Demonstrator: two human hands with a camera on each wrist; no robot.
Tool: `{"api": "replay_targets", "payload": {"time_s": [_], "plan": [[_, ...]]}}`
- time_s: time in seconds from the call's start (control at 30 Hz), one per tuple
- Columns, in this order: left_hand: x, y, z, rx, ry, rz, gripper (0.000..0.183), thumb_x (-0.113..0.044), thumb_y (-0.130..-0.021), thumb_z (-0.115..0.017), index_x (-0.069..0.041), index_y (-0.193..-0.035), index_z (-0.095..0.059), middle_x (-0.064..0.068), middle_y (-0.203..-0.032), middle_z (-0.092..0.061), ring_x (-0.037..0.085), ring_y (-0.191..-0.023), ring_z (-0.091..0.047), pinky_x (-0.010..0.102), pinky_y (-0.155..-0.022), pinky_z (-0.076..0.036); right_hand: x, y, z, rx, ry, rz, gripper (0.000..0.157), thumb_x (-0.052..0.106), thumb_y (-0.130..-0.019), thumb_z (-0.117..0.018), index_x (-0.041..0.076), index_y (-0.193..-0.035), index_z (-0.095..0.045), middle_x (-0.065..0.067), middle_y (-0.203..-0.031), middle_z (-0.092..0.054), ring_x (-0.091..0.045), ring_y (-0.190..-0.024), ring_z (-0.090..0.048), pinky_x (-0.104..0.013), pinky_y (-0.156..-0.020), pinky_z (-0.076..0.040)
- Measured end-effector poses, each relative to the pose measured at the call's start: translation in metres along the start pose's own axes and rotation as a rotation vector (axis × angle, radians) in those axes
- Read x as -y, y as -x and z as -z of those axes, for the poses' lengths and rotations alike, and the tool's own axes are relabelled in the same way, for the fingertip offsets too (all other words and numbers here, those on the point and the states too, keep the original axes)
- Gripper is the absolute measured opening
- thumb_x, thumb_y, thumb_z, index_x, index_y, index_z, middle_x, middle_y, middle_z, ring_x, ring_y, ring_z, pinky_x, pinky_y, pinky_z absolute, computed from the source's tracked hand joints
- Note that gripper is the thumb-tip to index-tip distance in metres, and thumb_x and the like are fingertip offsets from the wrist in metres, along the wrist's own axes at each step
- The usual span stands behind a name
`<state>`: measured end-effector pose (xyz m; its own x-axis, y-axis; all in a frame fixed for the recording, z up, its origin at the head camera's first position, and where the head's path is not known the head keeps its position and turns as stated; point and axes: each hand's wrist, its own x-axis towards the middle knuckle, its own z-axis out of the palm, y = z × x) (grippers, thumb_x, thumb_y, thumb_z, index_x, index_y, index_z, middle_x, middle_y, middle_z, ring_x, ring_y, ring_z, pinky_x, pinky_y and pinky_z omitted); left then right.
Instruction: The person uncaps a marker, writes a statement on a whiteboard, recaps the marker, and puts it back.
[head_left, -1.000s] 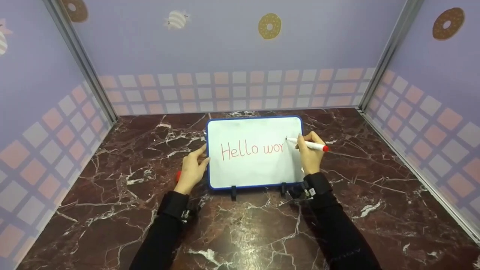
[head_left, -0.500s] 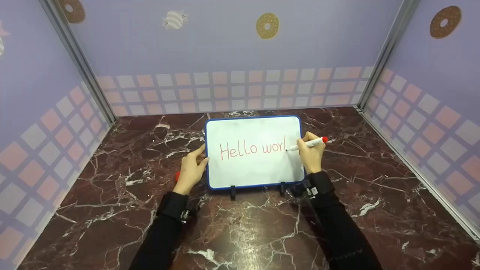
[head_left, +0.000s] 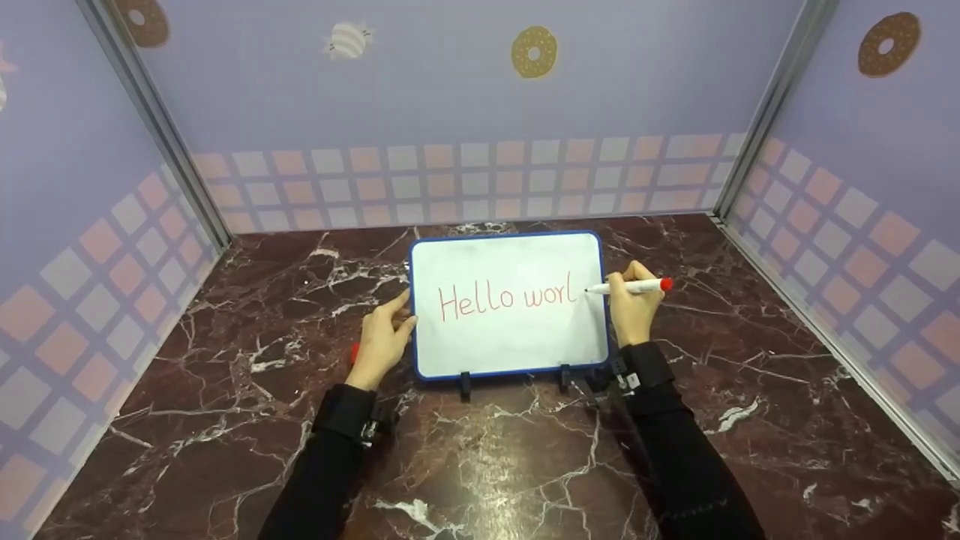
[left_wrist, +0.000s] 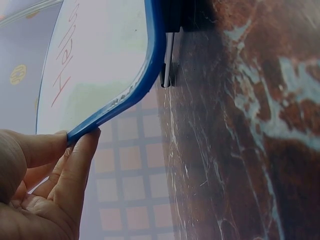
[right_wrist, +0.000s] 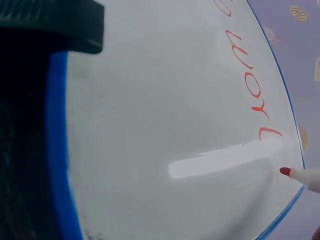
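Observation:
A small whiteboard (head_left: 510, 337) with a blue frame stands tilted back in the middle of the table, bearing red handwriting (head_left: 508, 297) that reads "Hello worl". My left hand (head_left: 384, 341) pinches the board's left edge; in the left wrist view the thumb (left_wrist: 47, 149) lies on the front side and the fingers (left_wrist: 80, 172) behind. In my right hand (head_left: 634, 307), at the board's right edge, is a white marker (head_left: 637, 286) with a red end. Its red tip (right_wrist: 285, 171) is close by the board's surface, just past the letter "l".
Two black stand feet (head_left: 465, 385) support the board's lower edge. A red object (head_left: 355, 352), mostly hidden, lies behind my left wrist. The dark red marbled table (head_left: 247, 450) is bounded by patterned walls (head_left: 442, 90) at the back and both sides.
The letter "l" has been drawn after "wor". My right hand with the marker dipped down along that stroke, then moved slightly right and up. My left hand stays at the board's edge.

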<state>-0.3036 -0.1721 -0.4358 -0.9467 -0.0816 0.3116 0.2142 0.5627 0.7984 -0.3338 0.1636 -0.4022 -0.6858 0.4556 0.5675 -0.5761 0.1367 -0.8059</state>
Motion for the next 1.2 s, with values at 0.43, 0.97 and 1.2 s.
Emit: {"api": "replay_targets", "payload": {"time_s": [0.43, 0.97, 1.2], "plan": [[0.0004, -0.0002, 0.0005, -0.011, -0.009, -0.006, 0.049, 0.002, -0.093, -0.063, 0.001, -0.141, -0.052, 0.028, -0.110, -0.070, 0.034, -0.087, -0.073, 0.033, -0.066, -0.061, -0.0020, 0.0022, -0.0010, 0.070, 0.032, -0.007, 0.026, -0.015, -0.081, -0.056, -0.018, -0.061, -0.040, 0.006, -0.046, -0.046, -0.003, -0.041, -0.044, -0.014, -0.041, -0.030], [-0.0009, 0.0002, 0.0003, -0.017, 0.025, -0.008, 0.048, 0.004, -0.092, -0.063, 0.002, -0.139, -0.053, 0.029, -0.109, -0.068, 0.038, -0.093, -0.072, 0.035, -0.068, -0.063, 0.0001, -0.0006, 0.0001, 0.020, 0.119, 0.033, 0.028, -0.017, -0.077, -0.055, -0.015, -0.060, -0.033, 0.007, -0.051, -0.030, 0.002, -0.046, -0.023, -0.014, -0.047, -0.017], [-0.0023, 0.0017, 0.0012, 0.010, 0.017, 0.018, 0.050, 0.003, -0.094, -0.062, 0.000, -0.142, -0.050, 0.028, -0.113, -0.067, 0.038, -0.096, -0.072, 0.035, -0.072, -0.062, -0.0068, -0.0012, 0.0011, 0.023, -0.054, 0.017, 0.027, -0.014, -0.086, -0.057, -0.019, -0.066, -0.039, 0.005, -0.050, -0.045, -0.003, -0.044, -0.043, -0.013, -0.042, -0.032]]}}
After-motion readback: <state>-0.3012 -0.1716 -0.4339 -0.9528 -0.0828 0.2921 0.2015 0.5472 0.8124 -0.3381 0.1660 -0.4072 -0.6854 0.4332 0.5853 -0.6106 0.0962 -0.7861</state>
